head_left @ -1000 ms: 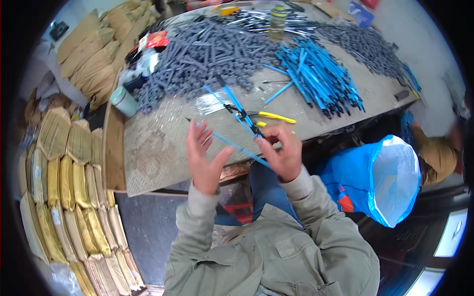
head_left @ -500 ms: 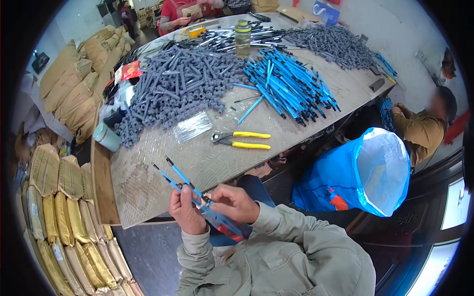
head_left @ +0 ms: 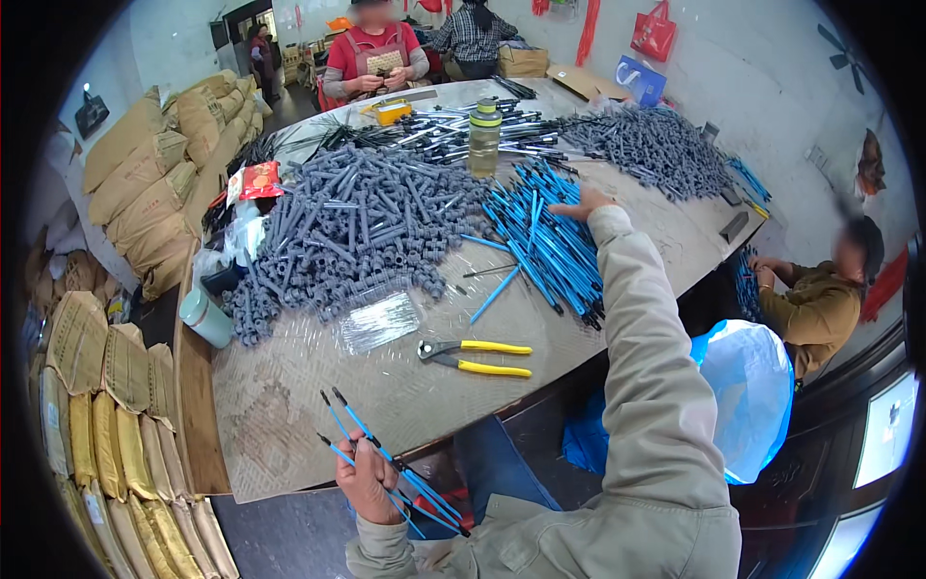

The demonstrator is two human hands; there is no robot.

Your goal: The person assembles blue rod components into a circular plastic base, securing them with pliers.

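Note:
In my left hand (head_left: 369, 485), just past the table's near edge, are several thin blue rods with black ends (head_left: 432, 494), pinched between thumb and fingers and fanned out both ways. My right arm stretches far across the table. At its end my right hand (head_left: 585, 205) rests on the upper edge of a heap of similar blue rods (head_left: 548, 246), fingers apart; no rod is seen lifted. Yellow-handled pliers (head_left: 494, 368) lie in front of the heap. Left of them is a clear packet of thin silvery pieces (head_left: 379, 323).
A big heap of grey plastic tubes (head_left: 362, 212) covers the table's left middle, with another grey heap (head_left: 641, 145) far right. A bottle (head_left: 484, 140) stands between. A teal cup (head_left: 205, 318) is at the left edge, a large blue bag (head_left: 585, 434) right. Co-workers (head_left: 378, 58) sit around.
My right hand has left the rods by my left hand and reached far forward to the blue heap. My left hand keeps its rods. The view has tilted up.

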